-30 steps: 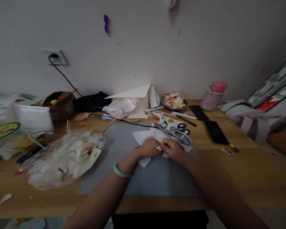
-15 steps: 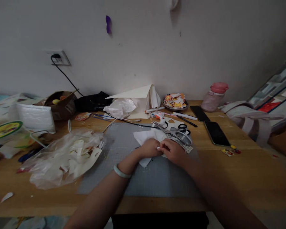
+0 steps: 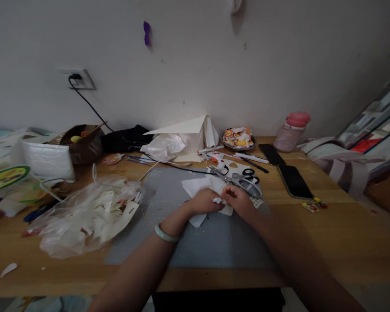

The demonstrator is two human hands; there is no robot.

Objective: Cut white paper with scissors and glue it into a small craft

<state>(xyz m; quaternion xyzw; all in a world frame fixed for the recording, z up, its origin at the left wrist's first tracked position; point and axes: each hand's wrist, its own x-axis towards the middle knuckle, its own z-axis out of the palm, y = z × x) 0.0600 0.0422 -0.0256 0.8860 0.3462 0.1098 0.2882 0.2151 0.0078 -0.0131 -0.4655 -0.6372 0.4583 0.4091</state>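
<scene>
Over the grey cutting mat [image 3: 143, 242], my left hand [image 3: 203, 202] is closed on a small crumpled white piece [image 3: 217, 200], which looks like paper or tissue. My right hand [image 3: 240, 203] meets it from the right, fingers curled and the fingertips pinched at the piece's right end. White paper sheets [image 3: 195, 186] lie flat beneath and behind both hands. Just beyond my right hand rest large scissors [image 3: 248, 187], and a smaller black-handled pair [image 3: 248, 172] lies behind them. My fingers hide part of the white piece.
A clear plastic bag of paper scraps [image 3: 84, 225] covers the mat's left edge. Pens [image 3: 251, 157] and a bowl of printed cutouts [image 3: 238, 138] stand at the back. Two phones [image 3: 295, 181] and a pink bottle [image 3: 290, 134] are on the right. A cable [image 3: 182, 169] crosses the mat's far edge.
More of the small white piece now shows between my hands. My right hand has shifted slightly right, and its fingers have changed their grip.
</scene>
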